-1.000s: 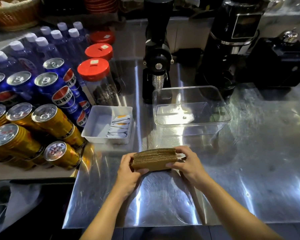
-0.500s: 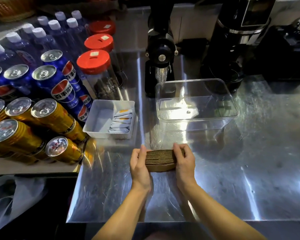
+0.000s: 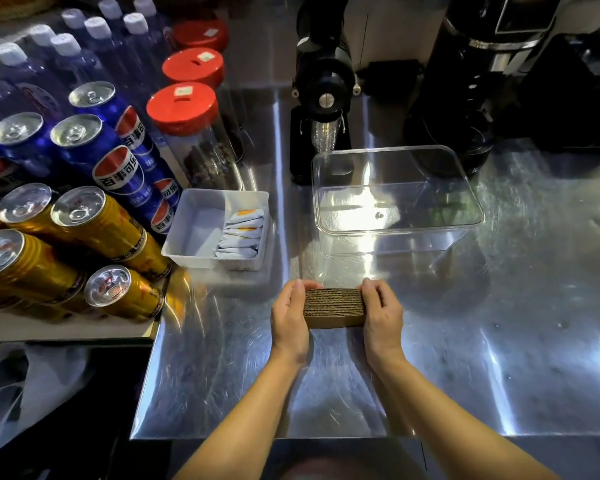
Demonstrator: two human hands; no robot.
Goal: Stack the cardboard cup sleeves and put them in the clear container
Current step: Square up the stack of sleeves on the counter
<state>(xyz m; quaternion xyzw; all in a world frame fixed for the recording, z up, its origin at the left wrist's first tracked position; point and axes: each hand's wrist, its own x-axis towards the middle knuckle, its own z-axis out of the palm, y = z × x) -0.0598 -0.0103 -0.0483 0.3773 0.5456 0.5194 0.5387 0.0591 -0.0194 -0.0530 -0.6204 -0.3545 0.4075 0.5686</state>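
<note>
A neat stack of brown corrugated cardboard cup sleeves [image 3: 334,307] stands on its long edge on the steel counter. My left hand [image 3: 289,318] presses its left end and my right hand [image 3: 381,315] presses its right end, palms facing each other. The clear container [image 3: 395,202], open-topped with nothing in it, stands just beyond the stack, a little to the right.
A white tray [image 3: 201,226] with sachets sits left of the container. Gold and blue cans [image 3: 80,216], water bottles and red-lidded jars [image 3: 187,126] fill the left side. A black grinder [image 3: 323,95] and a coffee machine [image 3: 499,71] stand behind the container.
Both hands shifted from a loose angled hold to squeezing the stack squarely from its two ends. The sleeves are now evenly aligned. The view tilted slightly downward.
</note>
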